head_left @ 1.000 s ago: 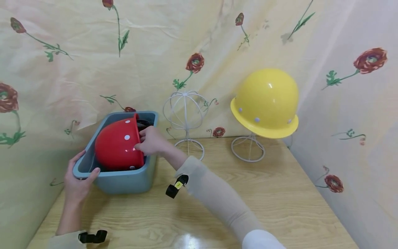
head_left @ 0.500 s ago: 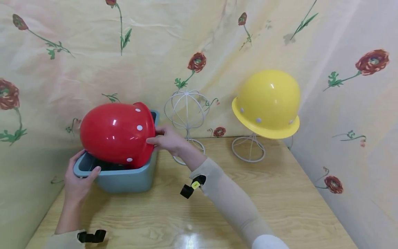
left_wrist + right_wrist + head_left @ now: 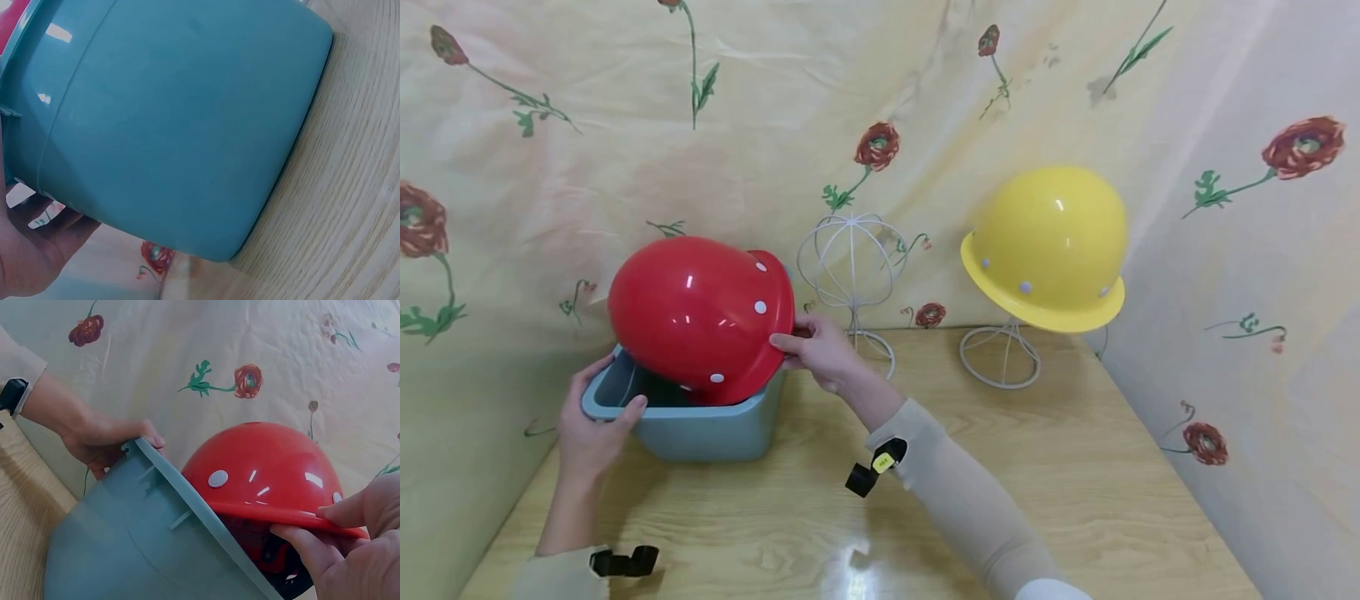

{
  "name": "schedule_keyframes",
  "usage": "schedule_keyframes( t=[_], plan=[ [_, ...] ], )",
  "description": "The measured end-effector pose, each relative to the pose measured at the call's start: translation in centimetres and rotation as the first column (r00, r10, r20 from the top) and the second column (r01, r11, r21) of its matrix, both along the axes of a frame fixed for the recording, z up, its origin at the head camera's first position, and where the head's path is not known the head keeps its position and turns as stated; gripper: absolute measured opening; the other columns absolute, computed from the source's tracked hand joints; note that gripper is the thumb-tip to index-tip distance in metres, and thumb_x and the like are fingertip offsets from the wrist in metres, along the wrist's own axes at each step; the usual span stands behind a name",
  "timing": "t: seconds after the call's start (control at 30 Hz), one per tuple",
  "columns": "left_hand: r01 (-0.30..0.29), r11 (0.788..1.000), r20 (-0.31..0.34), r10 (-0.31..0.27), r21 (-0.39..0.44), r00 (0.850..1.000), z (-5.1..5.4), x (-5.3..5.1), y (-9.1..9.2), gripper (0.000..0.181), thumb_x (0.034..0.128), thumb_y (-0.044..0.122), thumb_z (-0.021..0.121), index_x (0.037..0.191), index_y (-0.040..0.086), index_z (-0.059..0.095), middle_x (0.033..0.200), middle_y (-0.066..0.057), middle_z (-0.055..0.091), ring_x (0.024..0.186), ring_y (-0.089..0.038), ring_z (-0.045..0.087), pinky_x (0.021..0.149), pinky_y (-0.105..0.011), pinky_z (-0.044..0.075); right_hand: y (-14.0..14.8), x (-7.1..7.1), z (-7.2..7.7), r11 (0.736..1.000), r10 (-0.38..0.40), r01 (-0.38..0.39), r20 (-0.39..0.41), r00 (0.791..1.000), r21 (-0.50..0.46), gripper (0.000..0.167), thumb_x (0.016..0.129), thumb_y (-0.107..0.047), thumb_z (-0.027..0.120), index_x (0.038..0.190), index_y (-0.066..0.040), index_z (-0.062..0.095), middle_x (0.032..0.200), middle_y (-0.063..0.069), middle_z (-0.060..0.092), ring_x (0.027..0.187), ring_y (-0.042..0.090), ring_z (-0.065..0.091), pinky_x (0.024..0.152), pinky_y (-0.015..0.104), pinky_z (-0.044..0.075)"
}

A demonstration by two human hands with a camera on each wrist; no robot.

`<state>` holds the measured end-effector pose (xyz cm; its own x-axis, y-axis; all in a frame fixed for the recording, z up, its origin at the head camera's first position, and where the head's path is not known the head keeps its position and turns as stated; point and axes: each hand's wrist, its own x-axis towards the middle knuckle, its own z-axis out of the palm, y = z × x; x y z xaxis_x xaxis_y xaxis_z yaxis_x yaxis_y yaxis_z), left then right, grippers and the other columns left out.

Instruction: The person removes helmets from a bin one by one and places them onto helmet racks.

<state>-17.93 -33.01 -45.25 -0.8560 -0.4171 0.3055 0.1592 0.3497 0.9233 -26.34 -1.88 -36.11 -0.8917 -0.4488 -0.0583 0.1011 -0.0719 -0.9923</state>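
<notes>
In the head view a red hard hat [image 3: 692, 308] lies on its side over a blue-grey plastic bin [image 3: 700, 437], its lower part still within the rim. My right hand [image 3: 823, 354] pinches the hat's brim at the right, thumb on the outer face. The right wrist view shows that right hand [image 3: 356, 540] with fingers under the brim, and dark straps inside the hat. At the bin's front left corner my left hand [image 3: 591, 429] grips the rim, thumb on top. Its fingers are behind the bin wall in the left wrist view.
A bare white wire stand [image 3: 852, 267] is just right of the bin. Farther right a yellow hard hat [image 3: 1052, 250] sits tilted on another wire stand [image 3: 1000, 358]. The wooden table [image 3: 820, 517] meets flowered cloth walls [image 3: 752, 150] at the back and sides.
The red hard hat has come up out of the bin and slightly right, held in my right hand. My left hand has stayed on the bin's rim.
</notes>
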Motion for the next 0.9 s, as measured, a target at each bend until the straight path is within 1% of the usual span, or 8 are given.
schedule_keyframes(
  t=[0.1,0.2,0.3,0.47,0.57,0.63,0.77,0.9],
  plan=[
    [0.001,1.0,-0.047,-0.001,0.007,0.999,0.0,-0.2,0.0,0.069,0.0921,0.005,0.074,0.156,0.017,0.05,0.133,0.022,0.054,0.116,-0.005,0.053,0.082,-0.004,0.05,-0.1,0.3,0.1,1.0,-0.019,0.018,-0.007,1.0,-0.021,0.035,0.102,-0.003,0.067,0.137,0.004,0.065,0.103,0.007,0.07,0.078,0.011,0.072,0.073,0.021,0.063],
    [-0.004,1.0,-0.067,0.004,0.002,0.998,-0.2,-0.3,0.0,0.069,0.0912,0.005,0.075,0.155,0.016,0.051,0.133,0.022,0.055,0.117,-0.004,0.054,0.083,-0.003,0.05,-0.1,0.7,0.2,0.998,-0.038,0.038,0.001,0.999,-0.058,0.036,0.102,-0.003,0.067,0.138,0.002,0.065,0.104,0.006,0.069,0.081,0.012,0.071,0.072,0.02,0.062],
    [-0.012,1.0,-0.043,0.011,-0.012,0.999,-0.2,-0.2,0.0,0.07,0.0928,0.008,0.075,0.156,0.019,0.049,0.137,0.019,0.056,0.118,-0.002,0.052,0.086,-0.003,0.049,0.0,1.0,0.5,0.993,-0.065,0.067,0.019,0.998,-0.099,0.037,0.102,-0.004,0.067,0.139,0.0,0.065,0.109,0.006,0.068,0.084,0.014,0.07,0.072,0.02,0.061],
    [-0.029,0.999,0.012,0.03,-0.028,0.999,0.0,0.0,0.2,0.071,0.0944,0.014,0.076,0.159,0.023,0.047,0.149,0.002,0.055,0.12,-0.001,0.049,0.089,-0.003,0.045,0.3,1.7,1.6,0.978,-0.096,0.104,0.053,0.994,-0.18,0.039,0.104,-0.005,0.065,0.142,-0.002,0.063,0.116,0.007,0.067,0.088,0.014,0.072,0.074,0.02,0.062],
    [-0.041,0.998,0.033,0.043,-0.037,0.999,0.0,0.1,0.2,0.072,0.0945,0.018,0.076,0.159,0.026,0.046,0.154,-0.004,0.052,0.122,-0.002,0.047,0.09,-0.006,0.043,0.5,2.0,2.3,0.964,-0.122,0.131,0.055,0.991,-0.233,0.04,0.104,-0.006,0.065,0.144,-0.003,0.063,0.116,0.007,0.069,0.088,0.013,0.073,0.075,0.02,0.062],
    [-0.046,0.998,0.041,0.047,-0.038,0.998,0.1,0.2,0.2,0.072,0.0946,0.019,0.077,0.16,0.027,0.045,0.156,-0.005,0.051,0.123,-0.002,0.046,0.091,-0.008,0.043,0.6,2.1,2.6,0.954,-0.133,0.14,0.046,0.99,-0.264,0.041,0.104,-0.005,0.065,0.145,-0.003,0.062,0.114,0.005,0.07,0.088,0.012,0.074,0.075,0.021,0.062],
    [-0.046,0.999,0.045,0.047,-0.026,0.998,0.2,0.3,0.3,0.072,0.0948,0.018,0.076,0.159,0.028,0.046,0.154,-0.004,0.051,0.123,-0.004,0.046,0.09,-0.009,0.043,0.9,2.3,3.1,0.931,-0.14,0.135,0.01,0.99,-0.34,0.042,0.105,-0.002,0.061,0.147,0.002,0.059,0.111,0.002,0.073,0.088,0.01,0.077,0.077,0.022,0.063],
    [-0.042,0.999,0.048,0.042,-0.017,0.998,0.0,0.2,0.1,0.072,0.0945,0.017,0.076,0.159,0.028,0.046,0.15,0.0,0.052,0.121,-0.005,0.046,0.09,-0.011,0.043,1.1,2.3,3.7,0.902,-0.146,0.128,-0.012,0.989,-0.412,0.043,0.107,0.0,0.056,0.149,0.005,0.055,0.112,0.001,0.074,0.091,0.009,0.078,0.08,0.022,0.063]
  ],
)
